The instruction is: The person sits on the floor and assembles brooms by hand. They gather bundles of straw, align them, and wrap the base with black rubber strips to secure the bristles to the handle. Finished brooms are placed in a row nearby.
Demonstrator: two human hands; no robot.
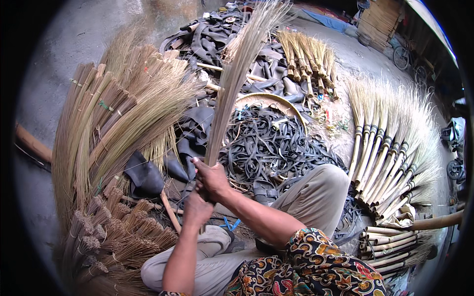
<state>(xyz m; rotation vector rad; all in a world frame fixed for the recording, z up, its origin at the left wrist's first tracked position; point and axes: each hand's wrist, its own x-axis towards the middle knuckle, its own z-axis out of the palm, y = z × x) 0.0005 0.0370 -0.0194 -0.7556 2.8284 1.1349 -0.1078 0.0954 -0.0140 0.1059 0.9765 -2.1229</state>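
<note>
Both of my hands grip one long bundle of thin straw sticks (236,74) that stands upright in front of me. My right hand (211,178) holds it higher up. My left hand (196,207) is closed around it just below, near its base. The bundle's tips fan out toward the far side of the yard. I sit on the ground in grey trousers, knees bent, with a patterned sleeve on my right arm.
Tied bundles of straw sticks (113,128) lie heaped at my left. Strips of black rubber (271,148) fill a round basket ahead. Finished brooms with bamboo handles (385,158) lie at my right, and bamboo pieces (390,244) are stacked beside them.
</note>
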